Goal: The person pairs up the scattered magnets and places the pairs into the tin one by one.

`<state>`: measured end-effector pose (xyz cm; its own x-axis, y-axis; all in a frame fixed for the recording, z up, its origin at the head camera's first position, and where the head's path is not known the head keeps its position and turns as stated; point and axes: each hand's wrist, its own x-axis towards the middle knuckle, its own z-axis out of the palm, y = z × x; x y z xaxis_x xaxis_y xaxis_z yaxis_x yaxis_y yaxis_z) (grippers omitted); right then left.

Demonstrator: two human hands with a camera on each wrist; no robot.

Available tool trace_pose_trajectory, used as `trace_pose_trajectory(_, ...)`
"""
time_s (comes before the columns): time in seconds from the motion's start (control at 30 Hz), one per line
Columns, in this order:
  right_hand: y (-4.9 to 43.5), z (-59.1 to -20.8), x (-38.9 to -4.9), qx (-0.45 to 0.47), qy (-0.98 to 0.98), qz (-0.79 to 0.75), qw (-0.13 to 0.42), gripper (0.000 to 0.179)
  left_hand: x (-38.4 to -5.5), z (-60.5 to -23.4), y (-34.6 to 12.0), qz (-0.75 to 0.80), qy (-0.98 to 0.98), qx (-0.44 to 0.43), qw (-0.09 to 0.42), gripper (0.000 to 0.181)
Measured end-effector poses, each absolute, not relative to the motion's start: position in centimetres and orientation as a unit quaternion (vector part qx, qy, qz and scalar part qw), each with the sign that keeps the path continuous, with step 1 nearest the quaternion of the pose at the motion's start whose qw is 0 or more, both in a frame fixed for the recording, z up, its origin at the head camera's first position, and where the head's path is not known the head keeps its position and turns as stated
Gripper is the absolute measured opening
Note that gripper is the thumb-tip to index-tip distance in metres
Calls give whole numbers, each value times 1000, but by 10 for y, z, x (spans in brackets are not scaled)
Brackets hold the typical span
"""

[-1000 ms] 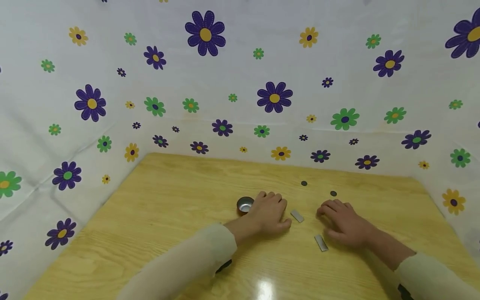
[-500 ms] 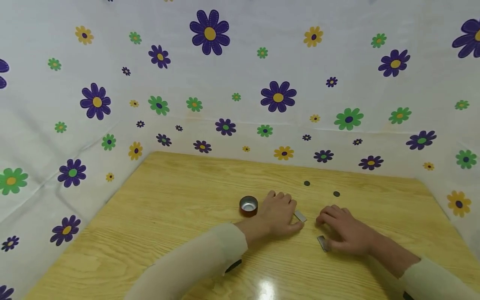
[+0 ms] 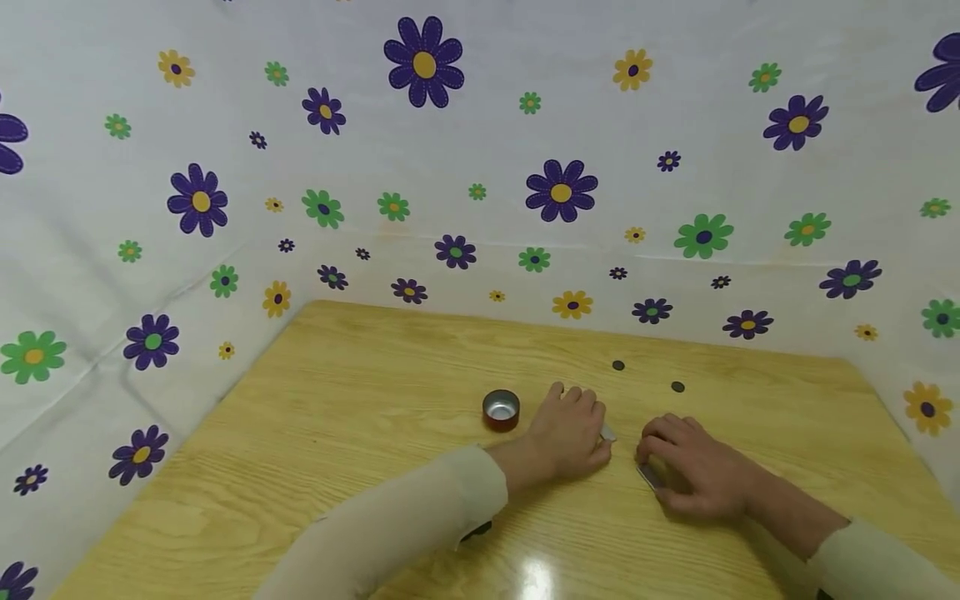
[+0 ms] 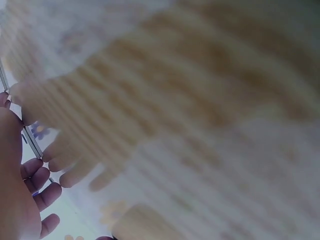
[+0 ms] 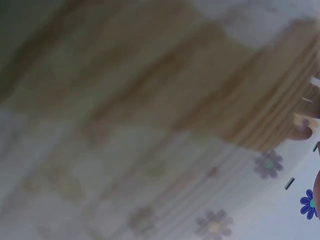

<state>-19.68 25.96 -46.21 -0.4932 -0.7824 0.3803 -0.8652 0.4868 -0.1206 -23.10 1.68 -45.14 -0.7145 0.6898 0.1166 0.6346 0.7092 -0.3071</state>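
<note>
In the head view my left hand (image 3: pixel 573 435) lies over one small flat silver metal strip (image 3: pixel 607 433), its thumb and fingers at the strip's two ends; most of the strip is hidden. The left wrist view shows this metal strip (image 4: pixel 32 142) between thumb and fingertips. To the right, my right hand (image 3: pixel 697 468) pinches a second silver metal strip (image 3: pixel 648 477) between curled fingers and thumb. Only a sliver of my right hand (image 5: pixel 317 195) enters the right wrist view. A small round metal cup (image 3: pixel 501 410), reddish outside and silver inside, stands left of my left hand.
Two small dark discs, a farther disc (image 3: pixel 618 365) and a nearer disc (image 3: pixel 678 387), lie beyond the hands. Everything rests on a wood-grain table (image 3: pixel 360 383). A white flower-patterned cloth (image 3: pixel 465 150) rises behind the table and along its sides.
The left hand has moved right from beside the cup onto its metal strip, uncovering the cup. The right hand's fingers and thumb have closed on the other strip.
</note>
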Motion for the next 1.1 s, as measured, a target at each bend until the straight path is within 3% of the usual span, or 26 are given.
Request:
trace_pose_trajectory(0.23, 258, -464, -198, 475, -856, 128, 160, 33, -232, -457, 16, 107, -913, -376, 115, 35)
trace_pose_trajectory(0.6, 255, -464, -203, 448, -872, 82, 180, 25, -233, -453, 15, 99, -908, -389, 120, 37)
trace_pose_trajectory(0.8, 252, -462, -202, 421, -888, 73, 172, 22, -237, -448, 7, 90, -907, -401, 93, 38)
trace_pose_trajectory(1.1, 250, -463, -203, 386, -904, 66, 173, 20, -240, -444, -8, 101, -892, -426, 114, 31)
